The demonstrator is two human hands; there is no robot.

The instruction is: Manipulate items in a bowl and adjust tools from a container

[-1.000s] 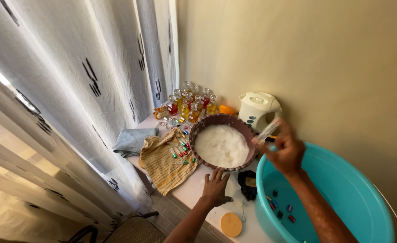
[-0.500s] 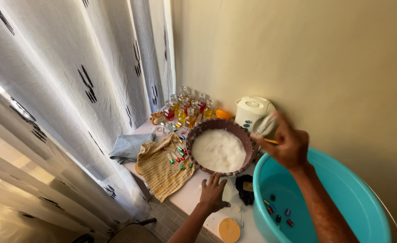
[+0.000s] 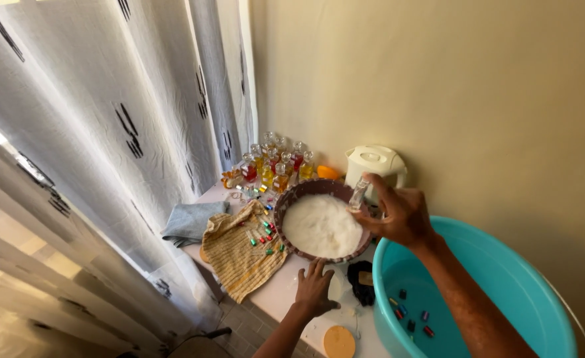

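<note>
Head view: right hand (image 3: pixel 402 215) pinches small clear glass bottle (image 3: pixel 358 195), upright.

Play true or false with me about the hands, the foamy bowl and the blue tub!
1. The right hand holds a small clear bottle over the bowl. True.
2. The left hand is inside the tub. False: it rests flat on the table in front of the bowl.
3. The bowl is full of white foam. True.
4. The tub is empty. False: small coloured pieces lie in it.
5. The yellow cloth lies left of the bowl. True.
</note>
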